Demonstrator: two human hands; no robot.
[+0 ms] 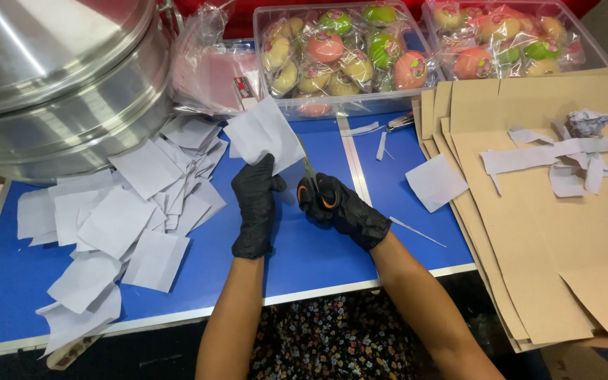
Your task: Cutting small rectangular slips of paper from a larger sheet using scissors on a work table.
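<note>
Both my hands wear black gloves over a blue table [304, 246]. My left hand [255, 204] pinches a white paper sheet [265, 134] by its lower edge and holds it upright. My right hand [343, 207] grips scissors [312, 184] with orange-lined handles, and their blades point up into the sheet's right side. To the left lies a heap of cut white paper squares [128, 218]. A single white square [435, 181] rests right of my hands.
A large metal steamer pot [58, 84] stands at the back left. Two clear tubs [343, 49] [508, 39] of wrapped colourful round sweets sit at the back, beside plastic bags [209, 67]. Stacked brown cardboard sheets [550, 225] with paper scraps [564, 158] cover the right side.
</note>
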